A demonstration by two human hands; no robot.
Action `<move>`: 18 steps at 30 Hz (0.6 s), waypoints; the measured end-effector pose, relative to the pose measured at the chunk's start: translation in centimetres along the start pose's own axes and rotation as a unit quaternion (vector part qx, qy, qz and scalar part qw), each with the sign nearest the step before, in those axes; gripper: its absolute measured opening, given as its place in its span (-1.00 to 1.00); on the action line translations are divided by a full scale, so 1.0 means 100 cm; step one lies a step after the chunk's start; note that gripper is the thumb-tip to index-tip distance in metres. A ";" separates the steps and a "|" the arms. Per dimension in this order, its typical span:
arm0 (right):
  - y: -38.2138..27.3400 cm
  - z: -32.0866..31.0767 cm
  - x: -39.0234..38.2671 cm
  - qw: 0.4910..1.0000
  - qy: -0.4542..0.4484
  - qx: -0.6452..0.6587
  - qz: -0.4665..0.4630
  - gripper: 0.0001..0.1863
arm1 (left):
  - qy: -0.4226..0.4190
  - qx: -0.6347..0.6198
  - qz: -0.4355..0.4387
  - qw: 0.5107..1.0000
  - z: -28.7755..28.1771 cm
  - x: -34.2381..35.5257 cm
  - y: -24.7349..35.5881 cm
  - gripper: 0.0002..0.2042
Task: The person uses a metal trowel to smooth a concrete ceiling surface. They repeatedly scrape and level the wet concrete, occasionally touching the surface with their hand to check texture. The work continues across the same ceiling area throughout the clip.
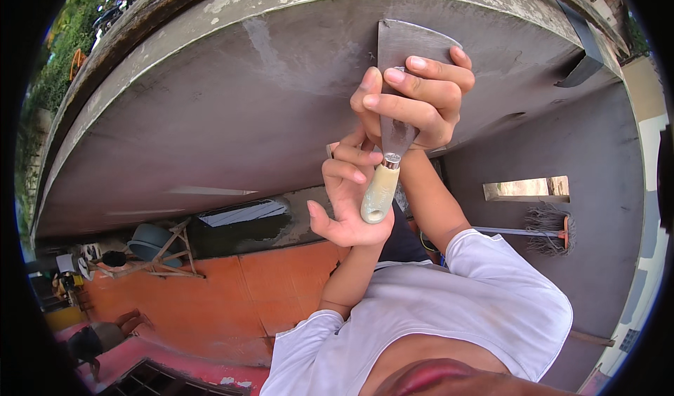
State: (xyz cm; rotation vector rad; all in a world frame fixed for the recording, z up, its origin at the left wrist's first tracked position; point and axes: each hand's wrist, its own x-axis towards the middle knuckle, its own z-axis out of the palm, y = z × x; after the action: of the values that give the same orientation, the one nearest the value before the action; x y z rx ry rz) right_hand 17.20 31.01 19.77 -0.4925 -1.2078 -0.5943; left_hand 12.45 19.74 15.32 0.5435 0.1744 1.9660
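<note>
A putty knife with a wide metal blade and a worn pale handle stands tilted before me, blade up. My right hand is closed around its blade, fingers across the front, while the blade's broad edge sticks out above them. Lower down, my left hand turns its palm up behind the handle's butt. Its thumb points away and the fingers are loosely bent and apart, not wrapped around the handle. Whether the handle touches the palm, I cannot tell.
A smooth grey wall with a pale rim curves ahead. At right, a broom is beside a slot-like opening. A grey-blue basin rests by a wooden stand at left. Another person is at lower left.
</note>
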 end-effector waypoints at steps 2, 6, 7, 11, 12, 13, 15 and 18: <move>0.000 -0.005 -0.011 1.000 0.002 0.006 0.004 -0.66 | -0.001 0.012 0.012 1.000 -0.008 -0.007 -0.006 -0.37; 0.004 0.006 0.006 0.999 0.017 0.005 -0.028 -0.67 | -0.033 -0.027 0.021 0.999 0.003 0.006 0.000 -0.36; 0.006 0.010 0.014 0.999 0.023 0.008 -0.038 -0.67 | -0.035 -0.025 0.022 0.999 0.007 0.009 0.002 -0.36; 0.002 0.000 0.007 1.000 0.001 0.012 -0.006 -0.68 | -0.021 0.029 0.016 0.999 0.008 0.002 0.001 -0.40; 0.001 -0.003 -0.003 1.000 -0.001 0.011 0.007 -0.70 | -0.012 0.054 0.010 0.998 0.004 -0.003 0.000 -0.42; 0.001 -0.005 -0.005 1.000 -0.002 0.010 0.007 -0.70 | -0.010 0.043 0.006 0.999 0.002 -0.005 -0.001 -0.42; 0.002 -0.008 -0.006 1.000 -0.006 0.005 0.007 -0.71 | -0.007 0.021 -0.004 1.000 -0.001 -0.007 -0.003 -0.43; 0.004 0.003 0.006 1.000 0.018 0.018 0.000 -0.70 | -0.024 -0.016 0.024 0.999 0.010 0.004 -0.001 -0.38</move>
State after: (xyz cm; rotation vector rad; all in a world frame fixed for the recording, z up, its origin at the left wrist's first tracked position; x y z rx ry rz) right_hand 17.34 31.40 20.43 -0.4501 -1.1821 -0.5780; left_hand 12.79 20.03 16.30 0.5775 0.1006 1.9981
